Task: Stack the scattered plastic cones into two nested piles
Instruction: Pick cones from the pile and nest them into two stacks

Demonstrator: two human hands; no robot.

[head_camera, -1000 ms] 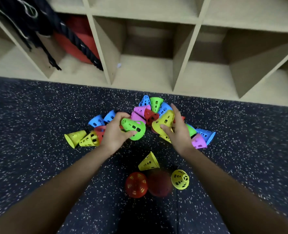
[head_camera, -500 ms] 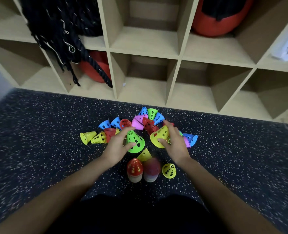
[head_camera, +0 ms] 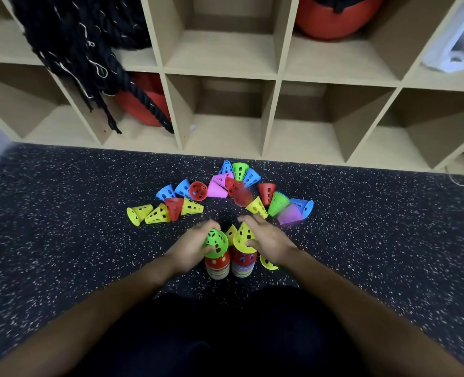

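Floor: dark speckled floor (head_camera: 62, 240), with a wooden shelf unit (head_camera: 278, 77) along its far edge.
Left pile: a nested pile (head_camera: 217, 266) with a red cone at its top, upright on the floor close in front of the person.
Right pile (head_camera: 241, 265): just beside the left pile on its right, also upright.
Left hand (head_camera: 191, 247): fingers curled round a green cone (head_camera: 215, 242), held tilted at the top of the left pile. I cannot tell whether it is seated.
Right hand (head_camera: 268, 240): thumb and spread fingers grip a yellow cone (head_camera: 243, 239) over the right pile.
Loose cones (head_camera: 217, 189): blue, pink, red, green and yellow, lying in an arc beyond the left pile, towards the shelf.
Shelf contents: black rope (head_camera: 84, 50) hanging in front of a red ball (head_camera: 141, 104), far beyond the left pile and to its left.
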